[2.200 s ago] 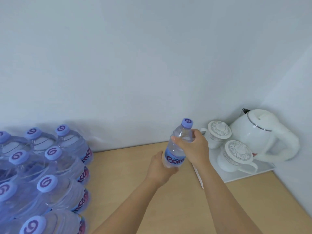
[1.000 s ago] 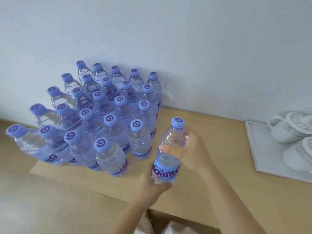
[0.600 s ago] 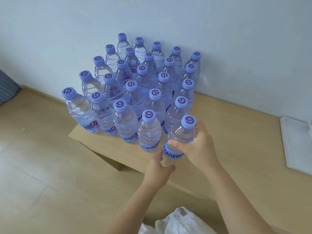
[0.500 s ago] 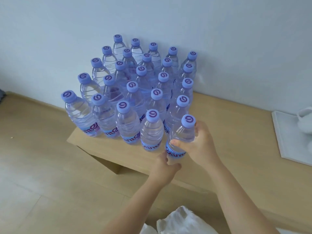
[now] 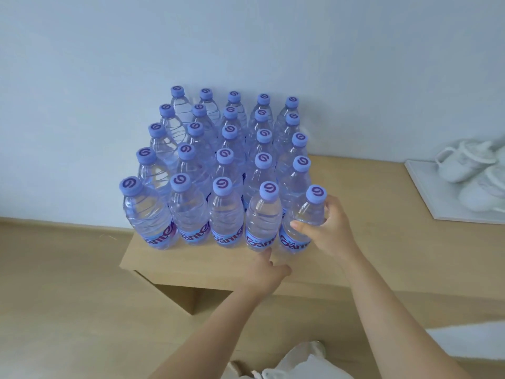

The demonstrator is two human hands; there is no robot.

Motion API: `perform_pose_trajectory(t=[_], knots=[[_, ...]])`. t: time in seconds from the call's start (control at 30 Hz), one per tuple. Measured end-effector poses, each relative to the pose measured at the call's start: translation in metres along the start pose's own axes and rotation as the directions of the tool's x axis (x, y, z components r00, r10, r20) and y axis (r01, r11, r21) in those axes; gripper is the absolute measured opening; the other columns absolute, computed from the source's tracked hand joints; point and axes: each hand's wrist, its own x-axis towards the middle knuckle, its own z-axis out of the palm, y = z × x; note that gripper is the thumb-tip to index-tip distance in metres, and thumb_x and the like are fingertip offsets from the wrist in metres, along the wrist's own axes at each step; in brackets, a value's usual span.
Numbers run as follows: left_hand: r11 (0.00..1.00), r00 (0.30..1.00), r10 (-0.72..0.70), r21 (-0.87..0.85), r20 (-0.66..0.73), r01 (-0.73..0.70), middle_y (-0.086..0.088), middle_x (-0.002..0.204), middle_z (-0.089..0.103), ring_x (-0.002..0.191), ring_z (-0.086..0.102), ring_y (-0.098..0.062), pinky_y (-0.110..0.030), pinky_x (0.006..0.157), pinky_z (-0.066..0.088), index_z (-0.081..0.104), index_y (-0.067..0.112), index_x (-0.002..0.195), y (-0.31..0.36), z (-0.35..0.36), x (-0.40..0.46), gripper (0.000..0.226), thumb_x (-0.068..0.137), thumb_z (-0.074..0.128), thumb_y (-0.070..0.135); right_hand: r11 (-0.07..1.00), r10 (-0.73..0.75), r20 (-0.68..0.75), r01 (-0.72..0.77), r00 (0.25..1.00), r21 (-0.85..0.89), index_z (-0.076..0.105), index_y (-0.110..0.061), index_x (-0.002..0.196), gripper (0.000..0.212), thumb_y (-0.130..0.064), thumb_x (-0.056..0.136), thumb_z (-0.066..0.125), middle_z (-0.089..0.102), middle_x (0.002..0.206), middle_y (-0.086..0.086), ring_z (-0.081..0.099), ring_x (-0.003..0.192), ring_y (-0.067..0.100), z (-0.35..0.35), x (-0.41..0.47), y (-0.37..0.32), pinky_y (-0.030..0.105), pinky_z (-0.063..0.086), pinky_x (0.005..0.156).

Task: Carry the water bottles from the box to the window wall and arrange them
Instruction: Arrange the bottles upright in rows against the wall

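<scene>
Bottle (image 5: 304,217) stood at front-row corner, completing grid (image 5: 226,160); right hand (image 5: 325,228) gripped its shoulder, left hand (image 5: 266,269) loosely open, fingertip steadying neighbouring base.

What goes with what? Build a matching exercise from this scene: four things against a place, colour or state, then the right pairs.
1. right hand
2. left hand
3. white tray
4. bottle caps

A. purple-blue, with a swirl mark
B. far right, bearing white cups
C. grips the front-right bottle
D. open, fingers reaching toward the front row's base

Pairs: 1-C, 2-D, 3-B, 4-A
</scene>
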Motion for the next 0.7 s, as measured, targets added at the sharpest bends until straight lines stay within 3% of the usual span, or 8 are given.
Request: perform_pose_trajectory(t=[0.13,0.33,0.4,0.43,0.5,0.6,0.63,0.7], knots=[[0.999,1.0,0.03,0.037,-0.008,-0.029,0.001,0.144,0.04,0.126,0.043,-0.013,-0.023,0.083,0.037,0.033,0.012,0.143,-0.005,-0.01,-0.003,0.067,0.085,0.064,0.021,1.0,0.009,0.004,-0.01,1.0,0.008,0.046,-0.041,0.095,0.056,-0.012,0.065,0.083,0.054,0.108,-0.017,0.051,0.088,-0.024,0.006,-0.001,-0.003,-0.001,0.04,0.067],[0.996,0.998,0.056,0.076,-0.018,-0.055,-0.002,0.142,0.042,0.13,0.041,-0.014,-0.022,0.08,0.038,0.032,0.012,0.144,-0.003,-0.017,-0.017,0.066,0.087,0.062,0.021,1.0,0.008,-0.007,-0.008,1.0,0.029,0.051,-0.036,0.098,0.052,-0.01,0.065,0.082,0.06,0.103,-0.011,0.06,0.089,-0.007,0.007,-0.002,-0.001,0.01,0.044,0.07],[0.949,0.984,0.177,0.272,-0.036,-0.161,-0.002,0.135,0.048,0.126,0.046,-0.017,-0.025,0.083,0.041,0.037,0.014,0.141,0.002,-0.025,-0.031,0.059,0.087,0.06,0.022,0.998,0.035,0.024,-0.036,0.999,0.044,0.051,-0.028,0.109,0.055,-0.016,0.065,0.082,0.061,0.109,-0.006,0.061,0.095,0.004,0.008,-0.002,-0.002,0.019,0.046,0.075],[0.878,0.955,0.292,0.412,-0.059,-0.244,-0.003,0.129,0.054,0.121,0.05,-0.019,-0.027,0.086,0.043,0.043,0.015,0.137,0.007,-0.031,-0.038,0.052,0.087,0.059,0.022,0.999,0.033,0.045,-0.034,0.998,0.039,0.051,-0.025,0.111,0.056,-0.02,0.064,0.081,0.062,0.111,-0.004,0.062,0.097,0.008,0.008,-0.002,-0.004,0.025,0.049,0.078],[0.701,0.814,0.562,0.607,-0.145,-0.375,-0.002,0.12,0.063,0.111,0.056,-0.02,-0.03,0.086,0.045,0.054,0.018,0.129,0.024,-0.049,-0.05,0.042,0.087,0.059,0.024,1.0,-0.02,0.064,0.02,0.998,-0.005,0.056,-0.018,0.108,0.056,-0.032,0.059,0.08,0.065,0.106,0.002,0.064,0.097,0.016,0.006,-0.001,-0.01,0.039,0.052,0.083],[0.624,0.627,0.725,0.659,-0.285,-0.421,-0.003,0.114,0.066,0.107,0.058,-0.024,-0.03,0.08,0.041,0.059,0.022,0.126,0.062,-0.079,-0.052,0.04,0.087,0.062,0.028,0.999,-0.017,-0.023,0.016,1.0,-0.04,0.054,-0.021,0.107,0.062,-0.045,0.057,0.081,0.058,0.112,0.002,0.058,0.105,0.021,0.006,-0.001,-0.018,0.041,0.049,0.089],[0.61,0.629,0.725,0.685,-0.281,-0.398,-0.004,0.117,0.064,0.109,0.057,-0.025,-0.03,0.081,0.041,0.056,0.021,0.13,0.074,-0.086,-0.048,0.045,0.087,0.063,0.031,0.999,-0.013,-0.062,0.01,0.998,-0.052,0.052,-0.024,0.106,0.058,-0.043,0.06,0.082,0.055,0.113,-0.001,0.056,0.106,0.019,0.006,-0.001,-0.02,0.038,0.048,0.089],[0.574,0.713,0.673,0.748,-0.198,-0.334,-0.006,0.126,0.058,0.115,0.053,-0.026,-0.033,0.086,0.041,0.045,0.019,0.139,0.093,-0.089,-0.039,0.059,0.086,0.063,0.039,0.995,0.005,-0.073,-0.012,0.997,-0.103,0.053,-0.023,0.102,0.049,-0.04,0.065,0.081,0.057,0.109,0.0,0.057,0.102,0.019,0.007,0.001,-0.024,0.037,0.049,0.086]])
